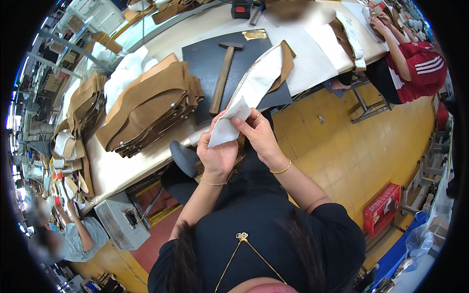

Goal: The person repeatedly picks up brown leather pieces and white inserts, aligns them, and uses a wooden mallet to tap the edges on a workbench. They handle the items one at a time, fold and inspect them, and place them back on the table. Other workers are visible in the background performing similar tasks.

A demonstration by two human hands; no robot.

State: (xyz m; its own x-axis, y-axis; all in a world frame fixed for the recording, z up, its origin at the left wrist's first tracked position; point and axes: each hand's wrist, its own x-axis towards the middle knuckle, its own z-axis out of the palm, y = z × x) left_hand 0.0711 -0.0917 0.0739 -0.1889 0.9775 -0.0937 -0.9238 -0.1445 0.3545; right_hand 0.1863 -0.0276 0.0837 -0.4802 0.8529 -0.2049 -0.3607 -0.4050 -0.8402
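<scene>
Gold pendant hangs nearest. A white piece is held beside the table: the right hand pinches it between thumb and fingers; the left hand grips it, fingertips partly hidden. Beyond lie a hammer, a mat and a brown stack.

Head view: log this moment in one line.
left hand: holding white piece; right hand: pinching same piece; hammer: on black board

The held piece is white; the long curved strip is white with a brown border; the stacked pieces are tan and brown; the mat is near-black, the hammer brown-handled; the floor is yellow with a tile grid, the crate red, a co-worker's sleeve deep red with white stripes
</scene>
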